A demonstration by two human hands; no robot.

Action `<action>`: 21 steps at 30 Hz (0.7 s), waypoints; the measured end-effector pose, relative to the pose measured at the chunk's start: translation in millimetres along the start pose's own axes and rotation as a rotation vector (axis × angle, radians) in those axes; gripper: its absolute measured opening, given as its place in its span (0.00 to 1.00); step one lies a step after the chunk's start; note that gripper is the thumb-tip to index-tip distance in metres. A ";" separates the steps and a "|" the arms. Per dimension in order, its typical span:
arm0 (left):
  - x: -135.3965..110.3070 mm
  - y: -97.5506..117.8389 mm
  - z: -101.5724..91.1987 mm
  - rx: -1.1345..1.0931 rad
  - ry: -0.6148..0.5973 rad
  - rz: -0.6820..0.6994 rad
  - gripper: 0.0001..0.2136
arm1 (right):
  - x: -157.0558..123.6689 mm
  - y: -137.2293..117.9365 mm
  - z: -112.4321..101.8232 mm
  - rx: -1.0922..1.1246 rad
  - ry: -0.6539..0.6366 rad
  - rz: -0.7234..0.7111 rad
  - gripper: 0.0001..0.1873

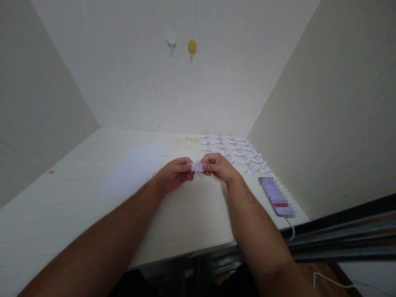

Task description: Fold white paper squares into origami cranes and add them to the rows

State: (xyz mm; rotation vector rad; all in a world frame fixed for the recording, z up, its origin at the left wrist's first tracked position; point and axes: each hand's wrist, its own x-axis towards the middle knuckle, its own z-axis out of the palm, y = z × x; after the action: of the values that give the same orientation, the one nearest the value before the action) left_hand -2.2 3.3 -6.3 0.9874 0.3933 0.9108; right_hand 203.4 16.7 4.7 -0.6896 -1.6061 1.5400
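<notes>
A small white folded paper crane is held up above the table between both hands. My left hand pinches its left side between thumb and fingers. On its right side, my right hand has the same kind of pinch. The finer folds are too small to make out. Beyond my right hand, several finished white paper cranes stand in rows at the back right of the table. White paper sheets lie on the table to the left of my left hand.
A phone with a white cable lies near the table's right edge. The pale table meets walls at the back and both sides. A white hook and a yellow hook are on the back wall.
</notes>
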 end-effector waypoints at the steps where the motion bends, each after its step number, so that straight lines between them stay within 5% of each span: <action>1: -1.9 0.2 -0.4 -0.010 -0.055 -0.010 0.12 | 0.1 1.4 1.8 0.052 -0.056 0.008 0.19; 7: -9.0 0.8 -0.3 -0.005 -0.276 -0.068 0.11 | 1.6 8.6 12.5 0.201 -0.282 0.037 0.23; 13: -12.5 2.0 0.6 0.035 -0.306 -0.089 0.13 | 2.4 13.8 10.7 0.207 -0.405 0.014 0.22; 17: -11.9 2.1 -1.0 0.058 -0.326 -0.069 0.15 | 1.3 11.8 13.0 0.239 -0.380 0.004 0.23; 21: -11.3 3.4 -3.1 0.039 -0.184 -0.020 0.15 | -1.5 5.9 14.8 0.235 -0.241 0.088 0.25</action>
State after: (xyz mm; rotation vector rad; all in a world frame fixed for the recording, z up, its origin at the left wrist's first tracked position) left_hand -12.5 -3.3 -6.3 1.0916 0.2649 0.7895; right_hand 191.1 7.9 -0.6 -0.4648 -1.5469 1.8995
